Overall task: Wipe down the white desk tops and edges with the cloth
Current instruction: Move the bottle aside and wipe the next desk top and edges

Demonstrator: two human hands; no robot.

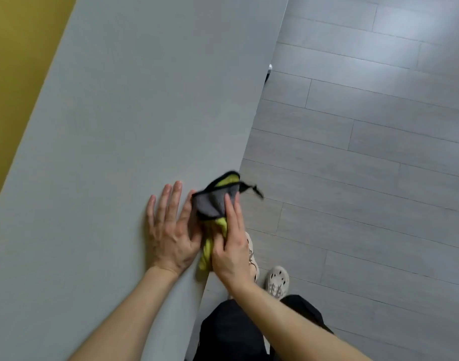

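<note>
Here, left hand (171, 235) lies flat on the white desk (119, 113). Right hand (232, 246) presses cloth (214, 204) at its edge; tag (257, 190) blurred.

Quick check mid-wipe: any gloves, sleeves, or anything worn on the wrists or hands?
No gloves: the left hand and right hand are uncovered. The left forearm and right forearm show no sleeve as far up as the picture reaches. No watch, bracelet or ring is visible.

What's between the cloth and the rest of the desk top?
Only the left hand, flat on the desk right beside the cloth, which the right hand presses at the edge. Nothing else visible on the top.
</note>
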